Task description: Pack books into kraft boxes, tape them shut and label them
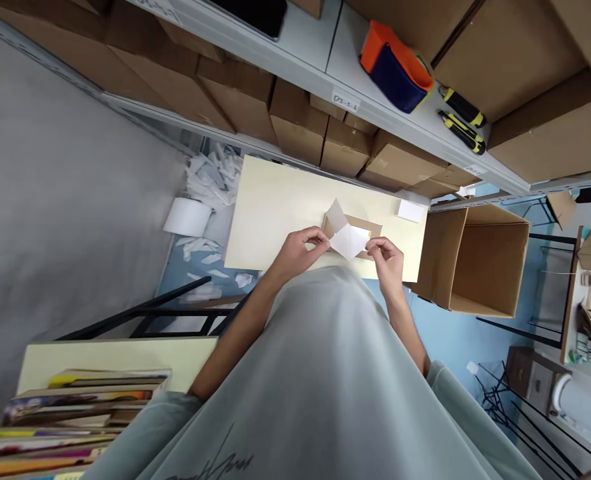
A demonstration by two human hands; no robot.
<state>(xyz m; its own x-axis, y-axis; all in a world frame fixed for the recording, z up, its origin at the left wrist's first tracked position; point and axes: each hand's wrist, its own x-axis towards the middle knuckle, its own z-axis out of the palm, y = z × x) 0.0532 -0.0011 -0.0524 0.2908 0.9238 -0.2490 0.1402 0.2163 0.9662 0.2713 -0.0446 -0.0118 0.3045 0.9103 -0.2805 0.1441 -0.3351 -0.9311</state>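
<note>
A white paper sheet (pixel 349 241), with one part bent up and away at its upper left, is spread between my hands over a flat brown cardboard piece (pixel 370 227) on the cream table (pixel 270 207). The thumb and forefinger of my left hand (pixel 302 252) pinch the sheet's left corner. My right hand (pixel 388 261) is closed in a pinch at the sheet's right edge, by a small yellow mark. Part of the cardboard is hidden beneath the paper.
A stack of white paper slips (pixel 411 211) lies at the table's right end. An open cardboard box (pixel 490 260) stands to the right. Shelves above hold boxes, utility knives (pixel 462 132) and an orange-and-blue tape dispenser (pixel 398 67). Paper scraps (pixel 215 177) lie left.
</note>
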